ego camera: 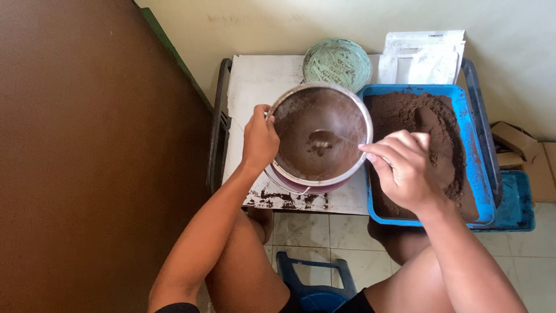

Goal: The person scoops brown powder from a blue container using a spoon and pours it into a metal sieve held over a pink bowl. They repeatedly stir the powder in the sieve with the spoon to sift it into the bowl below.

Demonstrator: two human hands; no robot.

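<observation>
Nearest me, between my knees, stood a blue plastic stool [315,284] on the pale tiled floor [301,232]. Above it, my left hand [259,139] gripped the rim of a round metal sieve [320,136], fingers curled tight on its left edge, holding it over a pinkish bowl [307,186] that peeked out underneath. My right hand [405,168] had its fingers pinched together on the handle of a metal spoon [324,138], whose bowl lay inside the sieve on the mesh, beside a few dark clumps. All this sat on a white board [260,81] (crumbs of brown powder scattered along its near edge). Just right of the sieve lay a blue tray [472,150] heaped with brown powder [423,127]. Farther back, against the wall, stood a green bowl [337,62] and a stack of white packets [425,55].
</observation>
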